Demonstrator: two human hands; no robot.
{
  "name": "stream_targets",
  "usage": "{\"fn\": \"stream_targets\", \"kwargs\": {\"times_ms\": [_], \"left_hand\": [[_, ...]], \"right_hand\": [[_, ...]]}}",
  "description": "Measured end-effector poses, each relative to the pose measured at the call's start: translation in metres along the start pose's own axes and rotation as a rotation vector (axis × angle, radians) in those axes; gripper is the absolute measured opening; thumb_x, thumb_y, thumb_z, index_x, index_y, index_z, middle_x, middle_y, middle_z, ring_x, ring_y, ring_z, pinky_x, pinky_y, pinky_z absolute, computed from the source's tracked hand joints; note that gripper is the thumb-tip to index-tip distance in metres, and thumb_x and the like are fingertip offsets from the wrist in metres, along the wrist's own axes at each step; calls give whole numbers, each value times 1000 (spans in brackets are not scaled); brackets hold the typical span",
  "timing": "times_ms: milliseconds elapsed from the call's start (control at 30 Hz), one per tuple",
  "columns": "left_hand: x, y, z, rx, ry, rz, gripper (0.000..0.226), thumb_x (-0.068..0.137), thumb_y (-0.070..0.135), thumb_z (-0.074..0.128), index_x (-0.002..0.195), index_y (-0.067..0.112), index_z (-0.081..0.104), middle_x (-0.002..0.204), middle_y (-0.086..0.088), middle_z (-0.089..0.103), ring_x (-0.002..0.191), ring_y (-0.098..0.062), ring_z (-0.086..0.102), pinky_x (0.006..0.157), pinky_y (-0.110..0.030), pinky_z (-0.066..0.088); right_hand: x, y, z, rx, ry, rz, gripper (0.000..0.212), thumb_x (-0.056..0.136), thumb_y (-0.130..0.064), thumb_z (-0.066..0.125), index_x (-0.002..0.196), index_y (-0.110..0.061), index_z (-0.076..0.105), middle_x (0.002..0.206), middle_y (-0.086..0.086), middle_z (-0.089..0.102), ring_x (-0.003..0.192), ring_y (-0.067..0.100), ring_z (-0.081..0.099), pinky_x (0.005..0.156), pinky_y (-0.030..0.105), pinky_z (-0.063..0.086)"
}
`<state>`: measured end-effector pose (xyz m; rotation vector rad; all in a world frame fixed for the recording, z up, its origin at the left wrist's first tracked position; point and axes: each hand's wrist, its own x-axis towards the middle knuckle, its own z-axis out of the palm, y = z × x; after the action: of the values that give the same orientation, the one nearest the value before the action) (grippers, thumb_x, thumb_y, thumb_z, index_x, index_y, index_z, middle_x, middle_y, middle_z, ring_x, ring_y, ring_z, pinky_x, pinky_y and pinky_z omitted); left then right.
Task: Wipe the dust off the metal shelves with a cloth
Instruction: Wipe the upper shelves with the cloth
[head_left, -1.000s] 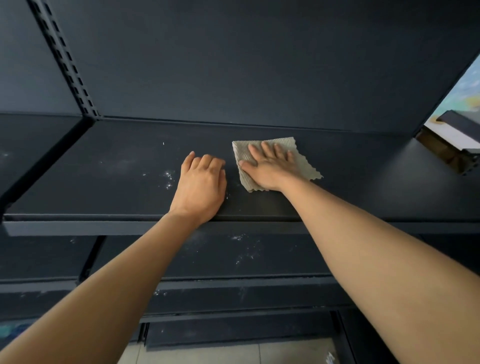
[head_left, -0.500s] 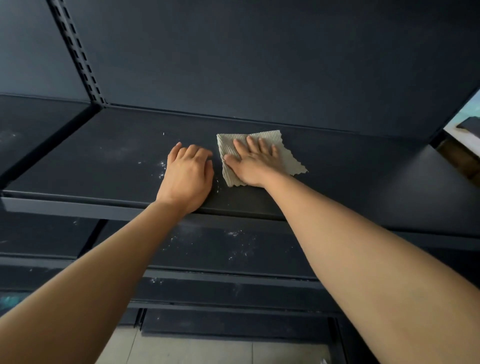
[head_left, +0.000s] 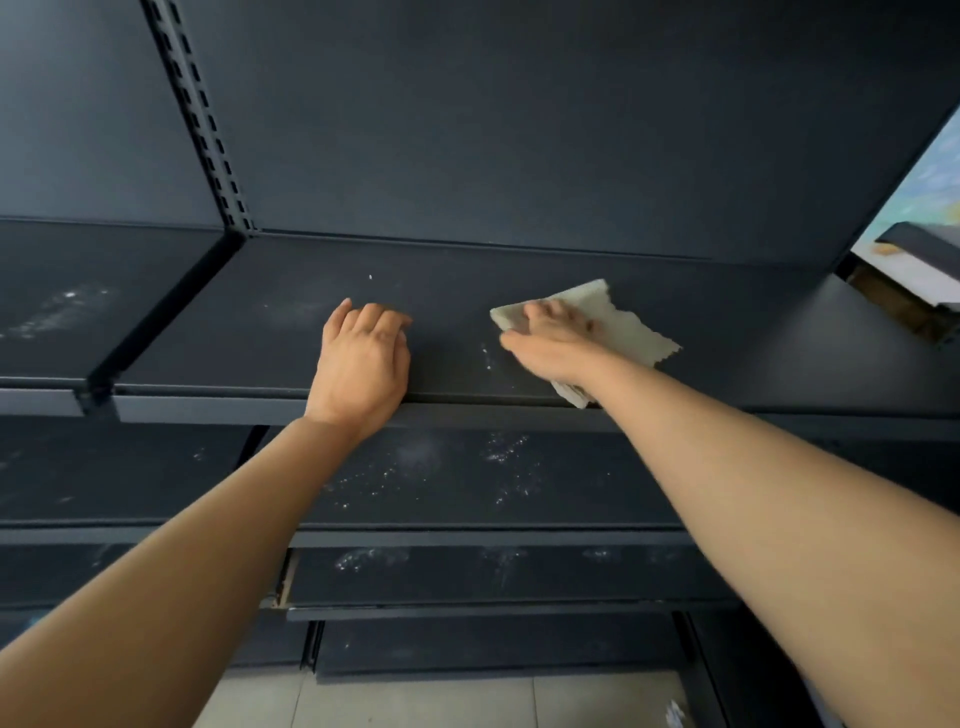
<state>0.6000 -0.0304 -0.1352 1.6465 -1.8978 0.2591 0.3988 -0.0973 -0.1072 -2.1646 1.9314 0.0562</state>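
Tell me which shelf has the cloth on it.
The uppermost shelf, where the right hand presses the cloth; the dust-speckled shelves below hold no cloth.

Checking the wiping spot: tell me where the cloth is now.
Head view: the cloth lies right of centre on the upper shelf, under the right hand, right of the left hand.

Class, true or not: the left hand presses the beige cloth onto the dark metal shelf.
Not right. The head view shows the right hand pressing the beige cloth onto the dark metal shelf; the left hand rests bare.
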Motion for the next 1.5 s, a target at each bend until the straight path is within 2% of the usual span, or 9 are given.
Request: {"fn": "stream_targets", "kwargs": {"times_ms": [200, 400, 533, 633, 867, 1100, 1267, 1367, 1500], "left_hand": [[-19, -56, -29, 18, -14, -56, 34, 89, 14, 32, 109, 4, 59, 104, -14, 63, 104, -34, 55, 110, -44, 23], [-8, -69, -26, -27, -51, -25, 30, 89, 7, 37, 110, 3, 59, 105, -15, 63, 104, -34, 54, 111, -42, 22], [8, -65, -13, -50, -104, -30, 29, 91, 5, 40, 115, 4, 56, 112, -15, 60, 110, -34, 51, 112, -40, 19], [18, -62, -5, -59, -126, -89, 31, 93, 9, 37, 118, 5, 54, 118, -16, 57, 116, -33, 47, 112, -39, 16], [21, -68, -2, -42, -117, -217, 31, 93, 11, 35, 118, 5, 53, 119, -15, 56, 118, -31, 45, 114, -39, 12], [23, -62, -2, 29, -119, -248, 30, 95, 17, 35, 117, 5, 53, 117, -15, 55, 115, -32, 44, 113, -39, 12], [23, -62, -1, 54, -78, -252, 29, 94, 17, 35, 113, 6, 56, 113, -13, 58, 114, -29, 47, 114, -39, 10], [21, -64, -1, 47, -61, -255, 29, 93, 15, 36, 112, 6, 56, 113, -13, 58, 114, -29, 47, 114, -40, 11], [19, -63, -5, 4, -29, -259, 28, 94, 13, 35, 111, 5, 56, 113, -13, 58, 115, -30, 47, 114, -41, 12]], "right_hand": [[-7, -110, 27, 139, 12, -190, 54, 101, -36, 11, 151, -20, 25, 161, -3, 8, 147, 27, -3, 116, 51, -5], [-2, -105, 17, 227, 70, -224, 45, 102, -33, 34, 147, -29, 36, 158, -9, 24, 144, 19, 22, 115, 36, 19], [0, -91, 27, -33, 70, -108, 57, 97, -57, 20, 151, -42, 10, 162, -7, -3, 148, 23, -4, 116, 51, -3], [12, -87, 29, -33, 43, -70, 72, 93, -67, 19, 152, -35, -9, 160, 5, -17, 146, 30, -16, 117, 48, -8], [52, -79, 13, -99, 11, -139, 76, 95, -64, 16, 154, -21, -5, 161, 3, -13, 147, 20, -13, 119, 41, -5], [75, -111, -18, 225, -151, -199, 60, 90, -34, 44, 147, -26, 29, 158, -2, 15, 144, 21, 11, 111, 40, 15], [84, -136, 6, 193, 91, -240, 44, 97, -41, 28, 132, -23, 46, 139, 2, 46, 127, 22, 38, 103, 37, 27], [82, -139, 20, 60, 46, -430, 49, 100, -39, 21, 147, -26, 29, 156, 0, 26, 145, 18, 15, 115, 38, 9], [77, -115, 25, -65, 11, -426, 65, 99, -55, 12, 154, -24, -1, 162, -3, -4, 148, 16, -10, 118, 40, -8]]}}
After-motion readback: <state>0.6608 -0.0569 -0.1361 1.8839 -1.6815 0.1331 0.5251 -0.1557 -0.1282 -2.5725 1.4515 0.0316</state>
